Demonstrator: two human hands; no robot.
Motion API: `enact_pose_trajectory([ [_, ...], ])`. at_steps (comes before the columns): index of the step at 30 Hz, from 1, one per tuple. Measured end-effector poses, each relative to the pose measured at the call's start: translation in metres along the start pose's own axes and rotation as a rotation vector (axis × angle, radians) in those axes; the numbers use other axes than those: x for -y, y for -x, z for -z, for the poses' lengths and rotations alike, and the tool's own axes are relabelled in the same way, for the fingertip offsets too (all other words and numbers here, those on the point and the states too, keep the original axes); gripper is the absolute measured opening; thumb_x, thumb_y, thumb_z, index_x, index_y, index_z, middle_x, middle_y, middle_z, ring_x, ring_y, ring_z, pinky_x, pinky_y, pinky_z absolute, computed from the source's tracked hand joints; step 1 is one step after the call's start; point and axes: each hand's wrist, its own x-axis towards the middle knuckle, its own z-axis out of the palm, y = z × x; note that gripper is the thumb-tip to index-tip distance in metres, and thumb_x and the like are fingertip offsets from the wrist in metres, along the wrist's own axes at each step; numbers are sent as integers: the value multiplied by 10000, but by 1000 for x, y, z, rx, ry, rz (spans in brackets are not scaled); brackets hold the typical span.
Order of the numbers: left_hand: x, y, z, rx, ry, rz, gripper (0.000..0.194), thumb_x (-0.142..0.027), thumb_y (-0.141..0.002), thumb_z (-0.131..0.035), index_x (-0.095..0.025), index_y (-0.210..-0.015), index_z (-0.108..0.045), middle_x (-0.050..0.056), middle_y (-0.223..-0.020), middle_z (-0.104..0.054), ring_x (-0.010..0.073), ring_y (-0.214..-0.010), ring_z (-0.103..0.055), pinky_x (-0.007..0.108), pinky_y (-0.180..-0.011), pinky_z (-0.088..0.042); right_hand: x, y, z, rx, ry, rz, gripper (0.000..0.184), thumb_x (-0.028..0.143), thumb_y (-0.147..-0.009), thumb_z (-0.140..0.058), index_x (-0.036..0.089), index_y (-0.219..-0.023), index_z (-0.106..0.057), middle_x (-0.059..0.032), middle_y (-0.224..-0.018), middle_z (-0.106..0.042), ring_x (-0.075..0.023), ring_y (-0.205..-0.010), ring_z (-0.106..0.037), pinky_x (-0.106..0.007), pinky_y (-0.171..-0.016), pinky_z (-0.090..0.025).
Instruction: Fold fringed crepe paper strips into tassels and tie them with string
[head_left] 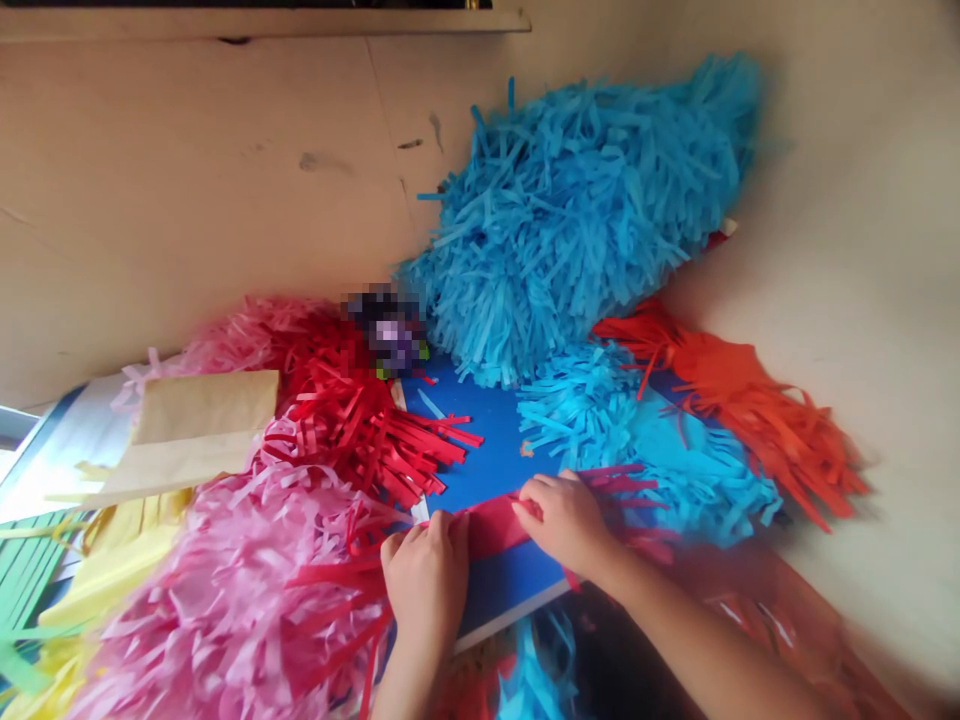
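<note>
A strip of red fringed tissue paper [491, 530] stretches across the front of the blue tabletop, its cut ends fanning out on both sides. My left hand [426, 575] is closed over its left part, fingers curled on top. Farther right, my right hand [559, 515] pinches the same paper, thumb and fingers bent together. Between the hands the paper lies as a flat uncut band. Pink fringe [255, 580] touches the area beside my left hand, and light blue fringed paper [675, 460] lies just beyond my right hand.
A big blue fringe bundle [585, 200] leans against the wall at the back. Orange fringe [742, 390] lies to the right, red fringe [360, 420] at centre left. Tan paper [202, 410], yellow paper [112, 570] and green strips [34, 560] lie left. The blue table [480, 410] has a pale front edge.
</note>
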Motion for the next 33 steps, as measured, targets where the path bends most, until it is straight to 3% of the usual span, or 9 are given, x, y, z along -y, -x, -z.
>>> enact_pose_trajectory([
  [6, -1, 0, 1, 9, 14, 5, 347, -399, -978, -503, -210, -729, -652, 18, -544, -659, 232, -595, -661, 374, -719, -361, 1, 1, 0, -33, -28, 24, 184, 148, -839, -659, 192, -673, -593, 30, -657, -653, -137, -610, -557, -314, -691, -268],
  [9, -2, 1, 2, -127, 11, 26, 208, -364, -931, -600, -183, -922, -701, 96, -834, -752, 286, -814, -677, 405, -789, -382, -1, 2, 2, -48, -14, -16, 87, 136, -833, -656, 200, -782, -627, 20, -741, -685, -159, -682, -596, -323, -716, -282],
  [12, -4, 1, 4, -123, 71, -171, 133, -194, -916, -603, -203, -991, -713, 103, -1060, -745, 290, -952, -641, 411, -840, -388, -6, 3, 11, -75, 77, -64, 90, 142, -832, -652, 205, -895, -645, -19, -837, -702, -210, -790, -617, -354, -754, -297],
  [15, -4, 0, 11, 30, 144, -385, 237, -73, -903, -559, -251, -928, -714, 19, -934, -760, 228, -850, -646, 395, -816, -392, -5, 8, 28, -132, 186, -85, 176, 122, -860, -603, 200, -1009, -655, -88, -1012, -713, -265, -910, -608, -407, -837, -319],
  [18, -3, 1, 21, 52, 142, -425, 282, -42, -880, -539, -257, -946, -710, 6, -945, -763, 222, -839, -659, 450, -912, -372, 6, 20, 43, -130, 132, 114, 248, 89, -879, -537, 216, -1066, -639, -100, -1208, -675, -276, -1063, -576, -467, -1009, -290],
  [21, -4, 3, 31, 101, 134, -437, 266, -61, -825, -560, -236, -967, -701, 20, -975, -759, 247, -873, -667, 518, -991, -330, 16, 32, 44, 44, 85, 397, 193, 116, -904, -517, 213, -1021, -635, -80, -1097, -697, -247, -1042, -571, -484, -1113, -233],
  [23, -5, 5, 36, 125, 143, -428, 250, -119, -803, -594, -224, -1007, -693, 38, -1022, -754, 269, -926, -668, 537, -1007, -324, 16, 33, 38, 119, 144, 460, 157, 124, -926, -498, 193, -934, -638, -70, -945, -697, -229, -939, -575, -482, -1102, -255],
  [27, -8, 7, 39, 117, 138, -429, 245, -218, -825, -604, -198, -1057, -678, 77, -1103, -740, 293, -988, -663, 560, -1027, -319, 3, 21, 25, 132, 165, 481, 228, 132, -955, -475, 180, -795, -630, -36, -819, -674, -187, -822, -570, -442, -1026, -319],
  [33, -12, 3, 32, 63, 78, -404, 148, -177, -857, -557, -186, -941, -679, 74, -991, -740, 278, -926, -665, 549, -1024, -335, 4, 2, 28, 121, 58, 338, 187, 118, -880, -534, 179, -737, -638, -21, -803, -691, -161, -779, -584, -397, -980, -320],
])
